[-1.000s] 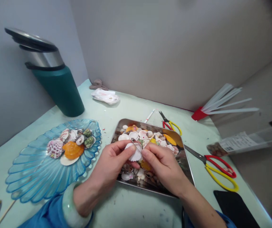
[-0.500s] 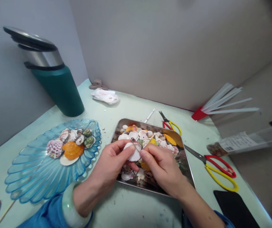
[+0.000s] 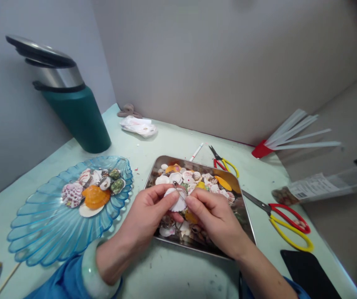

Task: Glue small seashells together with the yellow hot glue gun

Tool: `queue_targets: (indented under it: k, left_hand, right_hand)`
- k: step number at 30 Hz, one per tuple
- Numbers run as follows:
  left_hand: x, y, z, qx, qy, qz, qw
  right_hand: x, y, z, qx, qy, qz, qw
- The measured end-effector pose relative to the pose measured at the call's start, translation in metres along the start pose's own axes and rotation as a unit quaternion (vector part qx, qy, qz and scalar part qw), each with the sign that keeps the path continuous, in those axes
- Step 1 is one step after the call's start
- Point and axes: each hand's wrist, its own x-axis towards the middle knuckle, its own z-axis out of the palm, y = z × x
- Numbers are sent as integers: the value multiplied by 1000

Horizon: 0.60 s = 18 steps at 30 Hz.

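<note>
Above the shell tray, my left hand [image 3: 148, 214] pinches a white scallop shell [image 3: 179, 201] between thumb and fingers. A small metal ring [image 3: 175, 183] shows at the shell's upper edge, with a thin line running across the shell. My right hand [image 3: 217, 216] is closed at the shell's right edge, thumb against forefinger; what lies in that pinch is too small to make out. Under both hands, a metal tray [image 3: 249, 216] holds many loose shells in white, orange and brown. To the left, a blue scalloped glass dish [image 3: 50, 228] bears several shells, among them an orange scallop [image 3: 96, 197].
A green bottle [image 3: 78, 118] stands at the back left, near a crumpled white packet [image 3: 138, 126]. Small scissors [image 3: 223, 162] and a white pen [image 3: 196, 152] lie behind the tray. On the right are larger scissors [image 3: 278, 218], a red cup [image 3: 262, 149] of white sticks and a black phone-like slab [image 3: 309, 272].
Both hands and the white scallop shell have shifted very slightly to the right. The grip on the shell looks the same.
</note>
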Motion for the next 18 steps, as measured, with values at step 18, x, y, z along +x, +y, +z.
queue_targets:
  k: [18]
  left_hand:
    - [0, 2, 2, 50, 10, -34, 998]
  right_hand:
    - [-1, 4, -5, 352, -47, 93, 930]
